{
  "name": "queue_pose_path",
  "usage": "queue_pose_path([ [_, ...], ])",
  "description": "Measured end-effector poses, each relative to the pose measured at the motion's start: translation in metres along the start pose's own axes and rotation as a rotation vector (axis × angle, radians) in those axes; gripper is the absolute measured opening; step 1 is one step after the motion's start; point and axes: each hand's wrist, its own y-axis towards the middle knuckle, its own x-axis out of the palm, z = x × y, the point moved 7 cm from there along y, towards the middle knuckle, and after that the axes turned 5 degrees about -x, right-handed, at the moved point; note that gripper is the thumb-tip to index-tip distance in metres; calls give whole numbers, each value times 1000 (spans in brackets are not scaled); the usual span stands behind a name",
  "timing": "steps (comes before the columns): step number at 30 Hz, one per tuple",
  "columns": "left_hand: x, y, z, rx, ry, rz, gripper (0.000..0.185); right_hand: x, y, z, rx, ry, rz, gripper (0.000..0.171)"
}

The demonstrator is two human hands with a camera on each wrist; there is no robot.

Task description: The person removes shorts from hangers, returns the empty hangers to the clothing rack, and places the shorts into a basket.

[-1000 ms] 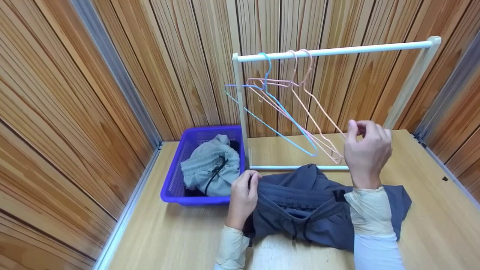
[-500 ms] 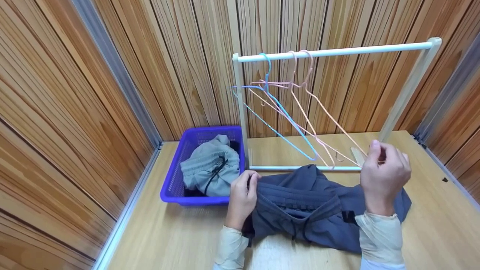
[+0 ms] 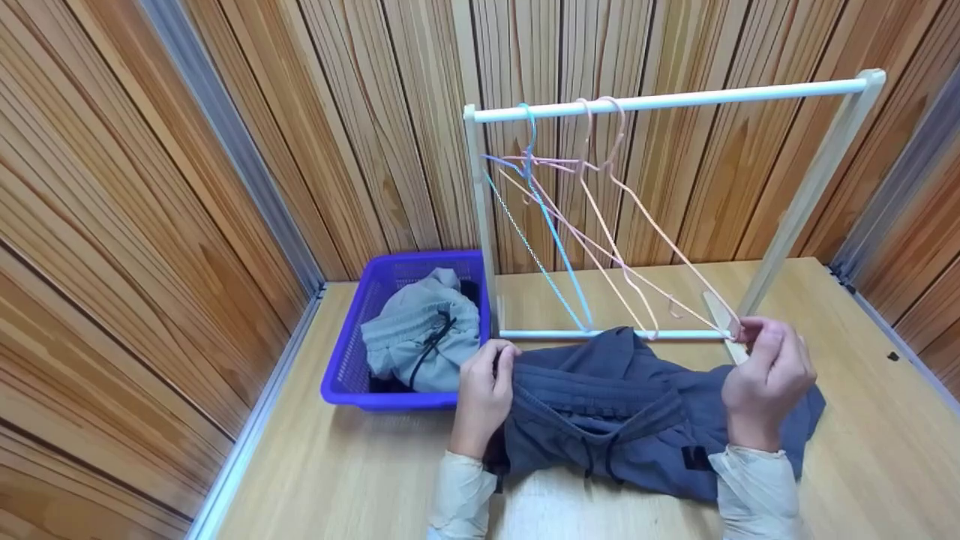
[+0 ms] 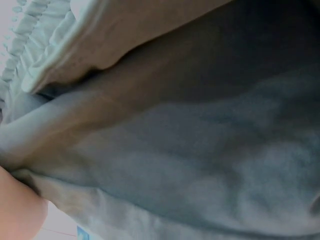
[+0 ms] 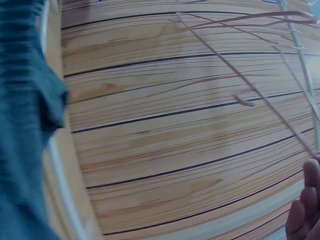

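Head view: right hand (image 3: pixel 766 375) pinches the lower corner of a peach wire hanger (image 3: pixel 660 240), pulled out at a slant while its hook stays over the white rail (image 3: pixel 675 98). Left hand (image 3: pixel 484 394) grips the waistband edge of the dark grey shorts (image 3: pixel 600 420), fingers curled into the fabric. Shorts lie flat on the counter (image 3: pixel 337 472) between both hands, just in front of the rack's bottom bar (image 3: pixel 555 334); elastic ribbed waistband, drawstring hanging toward the near edge. Hangers are thin wire: two peach, one blue hanger (image 3: pixel 551 225), tangled near the rail's left end. Purple mesh basket (image 3: pixel 352 360) sits left of the rack post, touching it, with a light grey garment (image 3: pixel 420 330) inside. Wood-slat walls close on three sides; open counter right of the shorts.
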Motion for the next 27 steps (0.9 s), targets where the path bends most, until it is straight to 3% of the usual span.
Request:
queue_pose_path([
  [8,-1,0,-1,-1,-10,-15,19,8,-11,22,-1,15,-35,39],
  [12,-3,0,-2,-3,-12,-16,19,13,-13,28,-20,15,-95,37],
  [19,-12,1,-7,9,19,-4,18,31,-22,35,-43,-57,-363,28],
  [27,-23,-6,-15,4,112,-25,15,58,-47,46,-97,9,-680,17],
])
